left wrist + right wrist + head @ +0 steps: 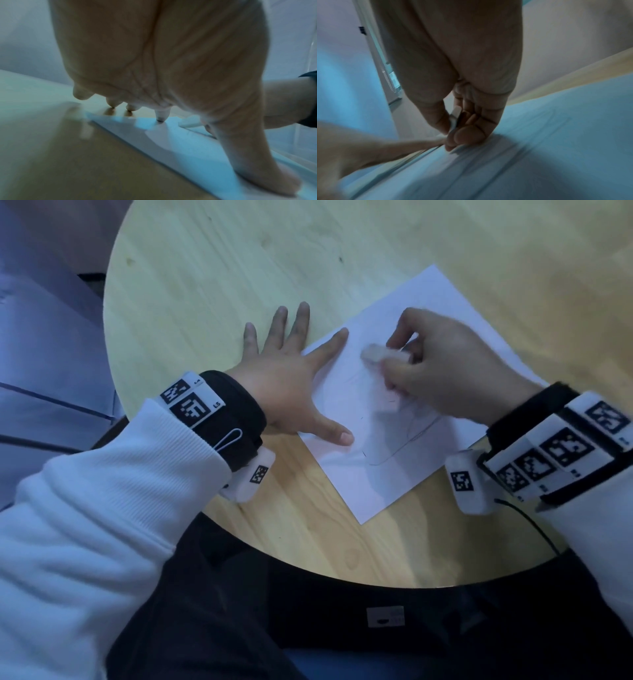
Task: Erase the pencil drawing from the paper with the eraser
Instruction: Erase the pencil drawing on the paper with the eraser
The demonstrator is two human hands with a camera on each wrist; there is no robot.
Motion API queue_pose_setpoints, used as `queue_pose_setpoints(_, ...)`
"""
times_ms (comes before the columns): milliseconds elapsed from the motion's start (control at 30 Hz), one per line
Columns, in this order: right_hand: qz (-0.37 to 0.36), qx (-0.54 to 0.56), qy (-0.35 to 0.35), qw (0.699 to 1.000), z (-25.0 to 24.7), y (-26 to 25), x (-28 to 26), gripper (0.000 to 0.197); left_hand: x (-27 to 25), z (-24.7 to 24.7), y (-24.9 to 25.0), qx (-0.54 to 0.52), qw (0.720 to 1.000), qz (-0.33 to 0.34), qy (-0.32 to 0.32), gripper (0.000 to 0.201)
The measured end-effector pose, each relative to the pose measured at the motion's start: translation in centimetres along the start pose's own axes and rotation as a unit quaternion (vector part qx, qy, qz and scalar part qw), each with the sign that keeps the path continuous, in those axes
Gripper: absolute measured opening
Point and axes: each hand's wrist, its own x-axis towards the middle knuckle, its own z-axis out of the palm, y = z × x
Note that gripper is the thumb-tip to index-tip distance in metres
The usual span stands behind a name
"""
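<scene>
Left hand (287, 378) flat, fingers spread, pinning paper (404, 460); right hand (445, 371) curled, pinching eraser (376, 353) on paper.

it looks like a plain indoor room set up for desk work, maybe an office or study corner, though nothing settles which. the person sits at a round table (205, 268) of pale wood with a dark edge, and a single white sheet of paper (428, 302) lies on it. to the left of the table there is a pale surface crossed by thin dark lines (51, 402), too blurred to name. the wrist views show smooth, light walls (573, 40) and a tall pale frame (373, 54) like that of a door or window. the light is dim and bluish.
</scene>
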Motion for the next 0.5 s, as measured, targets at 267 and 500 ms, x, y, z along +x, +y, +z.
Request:
queue_pose_setpoints(267,-0.034,-0.094,-0.003,0.995,-0.2,0.2,0.2,0.011,0.0,0.1,0.0,-0.009,1.000,-0.002,0.001,0.147)
queue_pose_setpoints(500,-0.063,-0.112,-0.068,0.989,0.4,-0.3,-0.5,0.017,-0.1,0.0,0.2,-0.012,1.000,-0.005,0.002,0.147)
